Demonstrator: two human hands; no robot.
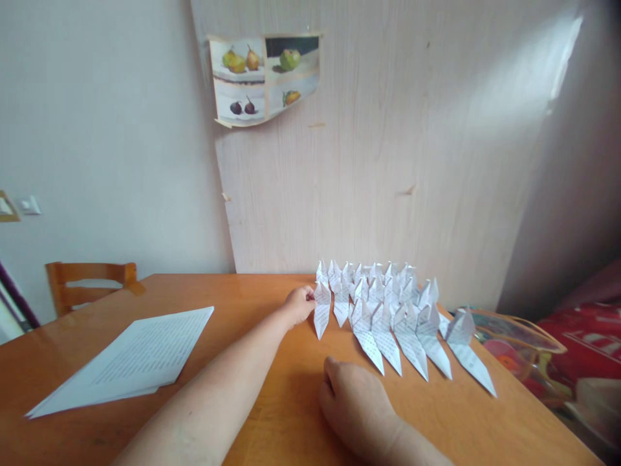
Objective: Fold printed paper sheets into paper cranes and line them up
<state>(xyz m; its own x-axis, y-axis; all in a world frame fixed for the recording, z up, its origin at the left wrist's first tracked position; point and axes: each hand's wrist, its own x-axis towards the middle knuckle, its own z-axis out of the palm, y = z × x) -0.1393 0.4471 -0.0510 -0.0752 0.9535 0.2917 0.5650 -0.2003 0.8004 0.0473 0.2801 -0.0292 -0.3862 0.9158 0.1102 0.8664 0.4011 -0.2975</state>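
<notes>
Folded printed-paper cranes stand in several rows on the right half of the wooden table. My left hand reaches far across the table. Its thumb and fingers pinch the edge of the leftmost paper crane, whose long pointed wing slopes down towards me. Closer to me, my right hand rests on the tabletop in a loose fist, in front of the cranes and apart from them. Nothing shows in it, though its fingertips are curled under.
On the left lies a stack of printed sheets. Behind the table's left side stands a wooden chair. A board with fruit pictures leans at the back. Bags and a red cloth crowd the right edge.
</notes>
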